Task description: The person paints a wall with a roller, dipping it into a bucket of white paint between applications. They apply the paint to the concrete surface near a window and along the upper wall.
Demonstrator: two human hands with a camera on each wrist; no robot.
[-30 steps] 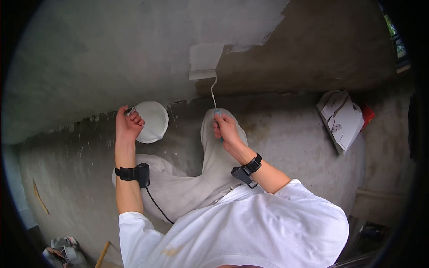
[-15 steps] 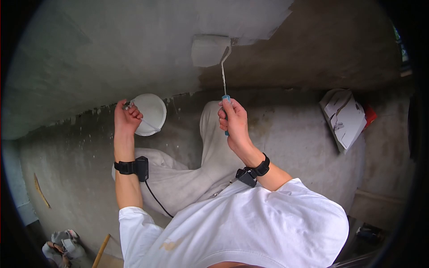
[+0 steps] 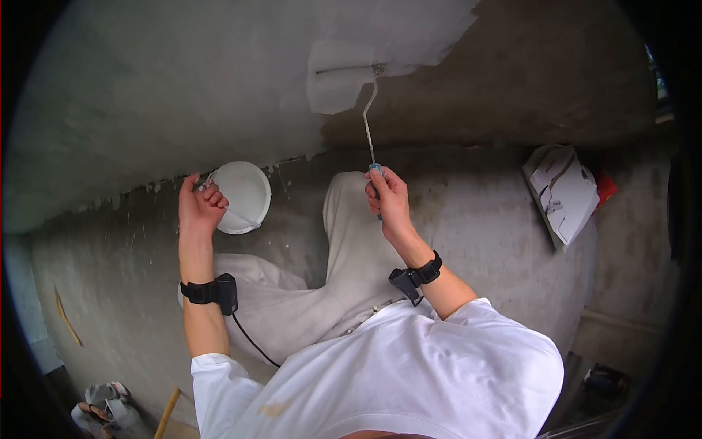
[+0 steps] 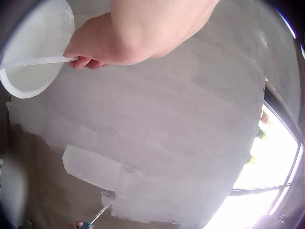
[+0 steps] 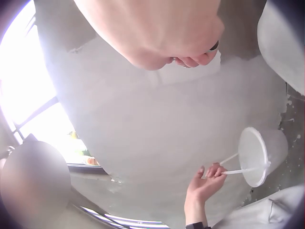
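Note:
My right hand [image 3: 391, 203] grips the blue handle of a paint roller [image 3: 368, 126], its bent metal rod reaching up to the wall. The roller's white sleeve lies against a bright white patch there and blends into the wet paint. Low beside the wall, my left hand [image 3: 202, 207] holds the handle of a white bucket [image 3: 251, 187], fingers curled round it. Pale liquid shows inside the bucket in the left wrist view. The right wrist view has the bucket [image 5: 252, 155] tilted, its handle running to the left hand [image 5: 206, 185].
The wall [image 3: 183, 80] is pale grey on the left, with a darker brown area [image 3: 504, 95] on the right. A torn white box [image 3: 561, 194] and a red thing [image 3: 604, 189] lie at right. Wooden sticks [image 3: 168, 413] and another person [image 3: 110, 410] are at lower left.
My right hand has moved up and rightward, pushing the roller higher on the wall, then dropped slightly. The left hand with the bucket has shifted only a little to the left.

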